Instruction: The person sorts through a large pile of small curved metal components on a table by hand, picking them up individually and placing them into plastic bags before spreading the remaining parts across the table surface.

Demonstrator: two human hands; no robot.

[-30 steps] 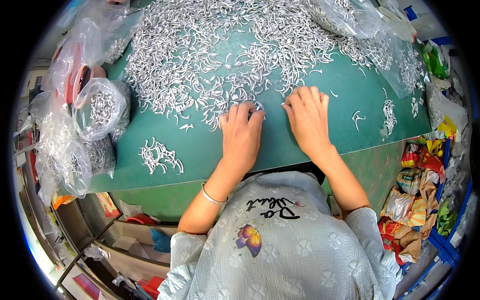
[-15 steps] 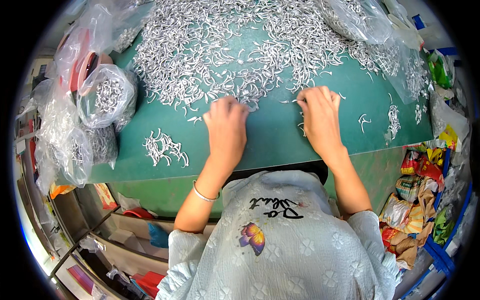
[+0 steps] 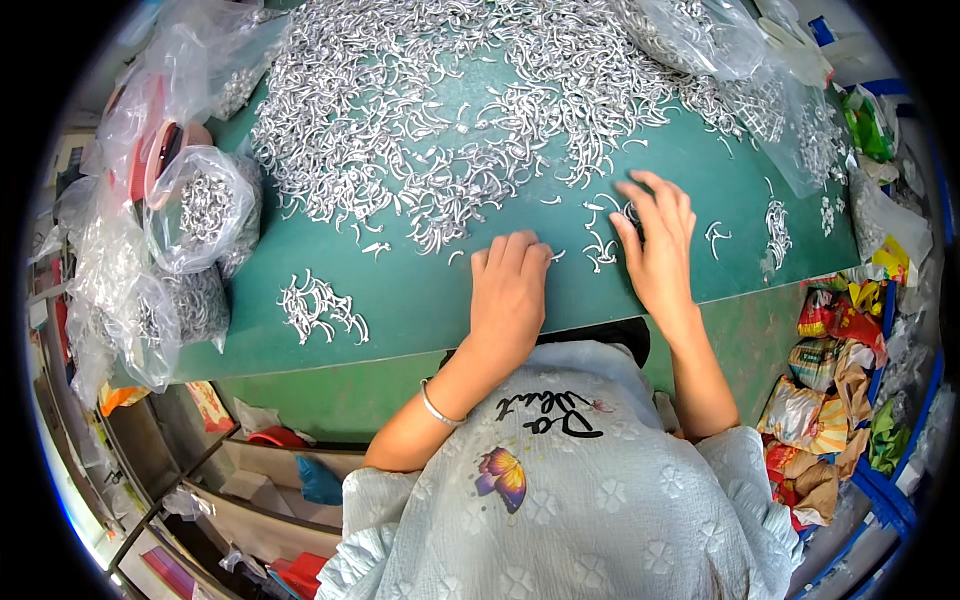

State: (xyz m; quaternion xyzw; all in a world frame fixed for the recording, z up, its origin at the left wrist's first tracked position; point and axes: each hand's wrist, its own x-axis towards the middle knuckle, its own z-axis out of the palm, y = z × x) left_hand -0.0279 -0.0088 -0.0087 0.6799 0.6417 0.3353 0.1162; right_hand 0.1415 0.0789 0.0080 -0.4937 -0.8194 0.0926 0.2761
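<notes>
My left hand [image 3: 508, 295] is low over the green table [image 3: 400, 315], its fingers curled and pressed together. One small curved silvery piece [image 3: 557, 256] shows right beside its fingertips; whether they grip it or others I cannot tell. Farther right, my right hand [image 3: 656, 245] has its thumb and fingers spread, with nothing visible held. A loose cluster of curved pieces [image 3: 600, 250] lies by its thumb, partly hidden by the hand. Beyond both hands spreads a large heap of the same silvery pieces [image 3: 350, 130], with a thick tongue [image 3: 445, 205] reaching toward my left hand.
A small pile of pieces [image 3: 322, 308] lies at the front left, a narrow one [image 3: 776, 235] toward the right. Clear plastic bags filled with pieces [image 3: 205, 210] crowd the left edge. Another bag [image 3: 700, 40] lies at the far right. Coloured packages [image 3: 815, 410] stand beside the table.
My left hand has moved right and nearer, away from the heap's edge. My right hand has opened its fingers, and more of the cluster beside it shows. Pieces at the heap's near edge have shifted closer.
</notes>
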